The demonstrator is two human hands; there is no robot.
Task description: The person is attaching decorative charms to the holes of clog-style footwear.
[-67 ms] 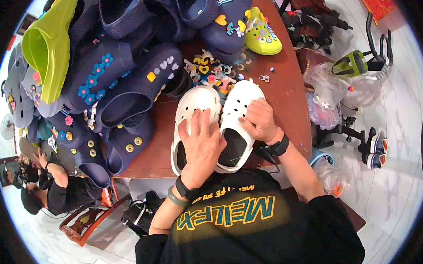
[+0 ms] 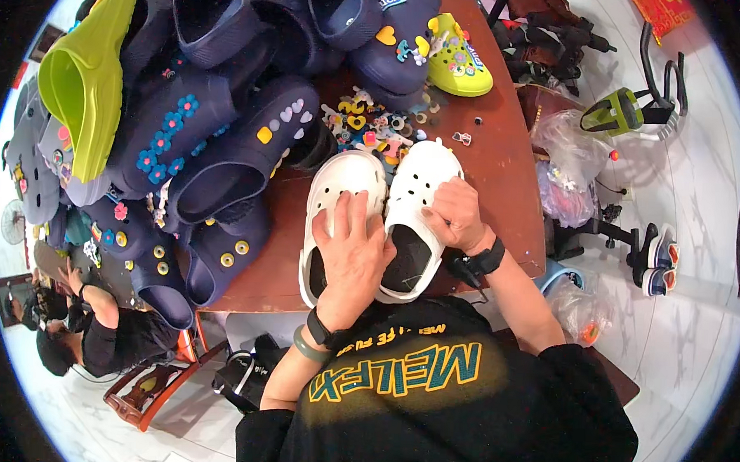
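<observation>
Two white clogs stand side by side at the table's near edge, toes pointing away from me. Across the upper of the left white clog [image 2: 349,174] lies my left hand [image 2: 353,251], open, its fingers spread and its thumb toward the other shoe. The right white clog [image 2: 423,177] carries a few small white charms by its toe. My right hand [image 2: 457,214] is curled closed against that clog's outer side, its thumb at the rim of the opening. Whether a small piece sits inside those fingers is hidden. Just beyond the toes lies a pile of colourful shoe charms [image 2: 373,125].
Navy clogs [image 2: 224,175] with charms are heaped on the left, a lime clog [image 2: 83,78] on top. Another lime clog [image 2: 460,57] sits at the far side of the brown table [image 2: 504,183]. At far left, another person [image 2: 110,327] handles a shoe. Plastic bags [image 2: 567,169] hang right.
My right hand has shifted slightly right, and its thumb has slid a little nearer along the clog's rim. A tiny round piece on the table looks turned. My left hand stays put.
</observation>
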